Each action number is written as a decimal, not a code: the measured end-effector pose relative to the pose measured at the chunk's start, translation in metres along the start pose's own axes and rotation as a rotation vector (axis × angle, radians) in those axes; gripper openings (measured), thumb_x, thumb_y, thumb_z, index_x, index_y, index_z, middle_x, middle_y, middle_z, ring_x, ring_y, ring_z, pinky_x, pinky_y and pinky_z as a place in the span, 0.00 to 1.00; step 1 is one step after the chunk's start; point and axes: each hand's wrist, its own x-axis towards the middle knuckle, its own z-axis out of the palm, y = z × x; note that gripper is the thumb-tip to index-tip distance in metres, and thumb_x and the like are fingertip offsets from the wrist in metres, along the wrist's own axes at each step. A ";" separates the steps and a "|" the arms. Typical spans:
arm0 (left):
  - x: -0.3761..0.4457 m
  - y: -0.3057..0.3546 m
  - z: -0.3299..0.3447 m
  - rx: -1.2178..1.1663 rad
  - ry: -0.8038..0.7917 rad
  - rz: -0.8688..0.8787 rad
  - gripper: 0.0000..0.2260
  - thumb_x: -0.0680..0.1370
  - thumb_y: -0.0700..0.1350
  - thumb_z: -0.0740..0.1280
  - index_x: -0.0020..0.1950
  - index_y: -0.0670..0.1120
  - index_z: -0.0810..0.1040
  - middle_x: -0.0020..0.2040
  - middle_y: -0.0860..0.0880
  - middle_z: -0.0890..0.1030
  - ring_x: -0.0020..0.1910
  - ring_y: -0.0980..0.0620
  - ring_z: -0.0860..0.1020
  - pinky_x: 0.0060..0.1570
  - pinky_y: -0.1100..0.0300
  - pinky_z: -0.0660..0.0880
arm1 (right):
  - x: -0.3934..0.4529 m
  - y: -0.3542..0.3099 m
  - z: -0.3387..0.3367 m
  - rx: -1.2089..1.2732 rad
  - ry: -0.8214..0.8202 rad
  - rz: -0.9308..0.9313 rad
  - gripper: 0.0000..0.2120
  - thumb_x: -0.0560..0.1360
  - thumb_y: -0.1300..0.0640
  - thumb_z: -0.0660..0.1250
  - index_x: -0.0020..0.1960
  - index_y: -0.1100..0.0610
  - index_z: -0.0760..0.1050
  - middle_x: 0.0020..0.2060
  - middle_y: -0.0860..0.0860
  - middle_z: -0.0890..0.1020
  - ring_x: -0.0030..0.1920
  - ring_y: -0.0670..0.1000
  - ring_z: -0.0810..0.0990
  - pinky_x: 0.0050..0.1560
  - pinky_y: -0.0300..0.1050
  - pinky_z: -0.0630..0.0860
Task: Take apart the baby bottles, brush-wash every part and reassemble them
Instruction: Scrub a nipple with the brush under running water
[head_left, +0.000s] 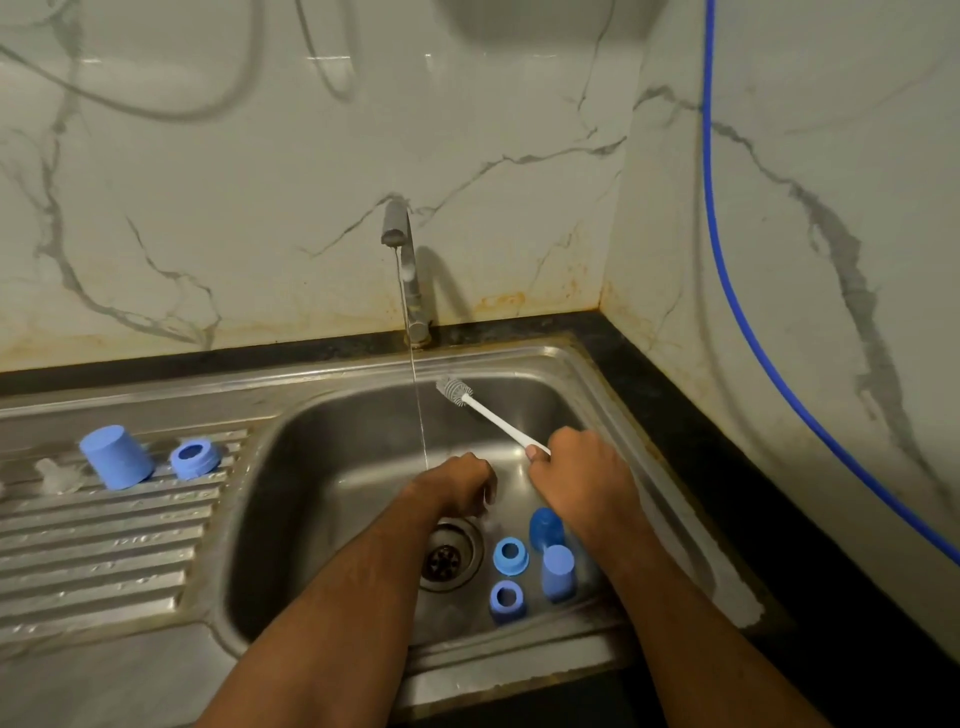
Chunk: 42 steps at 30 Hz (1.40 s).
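Best to bring brush (491, 417), gripped in right hand (576, 470), under tap (404, 260) stream; left hand (460, 486) curled below stream, contents indiscernible; scrub slowly.

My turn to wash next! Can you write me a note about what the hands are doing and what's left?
Right hand grips the bottle brush, bristles raised beside the running water.
Left hand is curled under the stream; whether it holds anything cannot be told.
On the drainboard: a blue cap, a blue ring and a clear teat, probably washed.
In the sink: two rings and two caps, probably still to brush. No bottle bodies visible. Nothing reassembled yet.
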 end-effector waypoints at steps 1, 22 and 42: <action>0.001 0.001 -0.001 -0.003 0.006 0.007 0.10 0.73 0.38 0.74 0.54 0.46 0.83 0.52 0.47 0.84 0.51 0.48 0.81 0.51 0.61 0.75 | 0.001 0.001 0.001 0.007 0.003 -0.004 0.17 0.85 0.44 0.57 0.56 0.55 0.76 0.34 0.48 0.68 0.39 0.47 0.72 0.43 0.43 0.68; -0.047 -0.034 -0.052 -0.949 0.792 -0.510 0.07 0.78 0.34 0.69 0.42 0.44 0.82 0.45 0.43 0.85 0.43 0.48 0.84 0.42 0.57 0.83 | -0.012 0.008 0.009 0.025 0.012 -0.041 0.18 0.84 0.42 0.58 0.52 0.55 0.77 0.39 0.49 0.76 0.41 0.48 0.77 0.43 0.44 0.74; -0.106 -0.052 -0.080 -2.022 0.863 -0.596 0.06 0.81 0.34 0.66 0.56 0.39 0.78 0.58 0.41 0.79 0.57 0.41 0.80 0.49 0.50 0.82 | -0.014 -0.006 -0.007 0.238 0.097 -0.165 0.17 0.80 0.38 0.64 0.40 0.49 0.77 0.32 0.48 0.79 0.34 0.44 0.79 0.42 0.43 0.80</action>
